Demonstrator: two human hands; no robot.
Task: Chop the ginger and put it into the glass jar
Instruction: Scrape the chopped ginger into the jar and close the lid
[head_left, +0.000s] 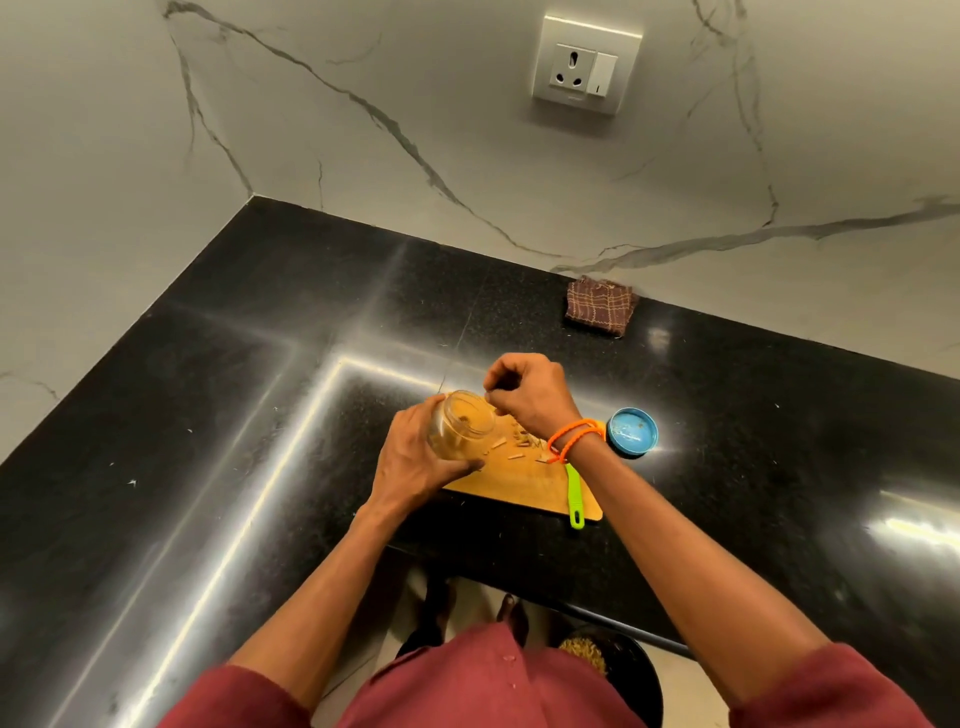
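Note:
My left hand (415, 457) grips a clear glass jar (462, 423), tilted with its mouth toward the upper right, over the left end of a wooden cutting board (524, 483). Ginger pieces lie inside the jar. My right hand (524, 397) hovers just beside the jar's mouth with fingers curled, pinching what looks like ginger; the bits themselves are hidden. Several chopped ginger sticks (514, 454) lie on the board below my right wrist. A green-handled knife (574, 493) rests on the board's right end, its blade hidden under my wrist.
The jar's blue lid (632, 432) lies upside down on the black counter (208, 415) right of the board. A brown checked cloth (600, 306) sits by the marble wall. A wall socket (584, 65) is above. A dark bin (613, 670) stands on the floor below the counter edge.

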